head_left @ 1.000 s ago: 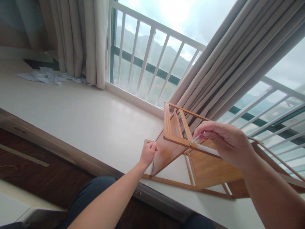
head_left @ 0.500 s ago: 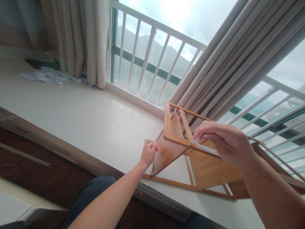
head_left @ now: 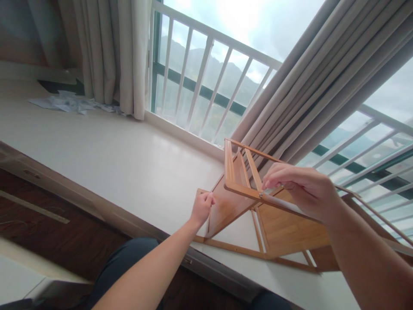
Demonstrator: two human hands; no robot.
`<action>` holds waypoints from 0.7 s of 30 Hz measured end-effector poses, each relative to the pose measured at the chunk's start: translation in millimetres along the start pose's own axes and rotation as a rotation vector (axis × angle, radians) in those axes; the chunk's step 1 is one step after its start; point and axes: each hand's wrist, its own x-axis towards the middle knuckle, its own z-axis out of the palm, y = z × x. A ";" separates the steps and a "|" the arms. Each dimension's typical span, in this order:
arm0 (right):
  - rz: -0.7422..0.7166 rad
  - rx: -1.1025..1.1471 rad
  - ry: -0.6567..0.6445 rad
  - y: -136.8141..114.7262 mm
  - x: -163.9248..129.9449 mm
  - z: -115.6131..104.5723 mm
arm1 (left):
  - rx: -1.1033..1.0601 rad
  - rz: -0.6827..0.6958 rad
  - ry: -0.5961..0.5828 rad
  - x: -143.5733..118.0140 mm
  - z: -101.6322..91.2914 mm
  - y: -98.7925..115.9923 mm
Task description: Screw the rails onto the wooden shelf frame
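Note:
A wooden shelf rack (head_left: 290, 228) with slatted sides lies tilted on the white window ledge. My left hand (head_left: 202, 209) is closed around the rack's near-left edge, with its fingertips curled in. Over the upper rail, my right hand (head_left: 300, 185) is pinched on a thin silvery hex key (head_left: 278, 187), mostly hidden by the fingers. The key's end is close to a metal screw (head_left: 260, 195) in that rail; whether it sits in the screw head I cannot tell.
White ledge (head_left: 138, 159) runs along the window. Torn white papers (head_left: 67, 102) lie at its far left. Grey curtains (head_left: 290, 73) hang behind the rack, before a white railing (head_left: 213, 36). Below the ledge is dark wooden floor (head_left: 29, 219); a white box-like edge (head_left: 19, 275) stands lower left.
My right hand has shifted slightly and turned a little at the screw, and the hex key shows less than before. My left hand keeps its place on the rack. The view has moved slightly.

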 end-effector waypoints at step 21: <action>-0.002 -0.016 0.052 -10.4 -3.0 1.0 | 0.009 0.009 -0.004 0.6 1.3 -1.3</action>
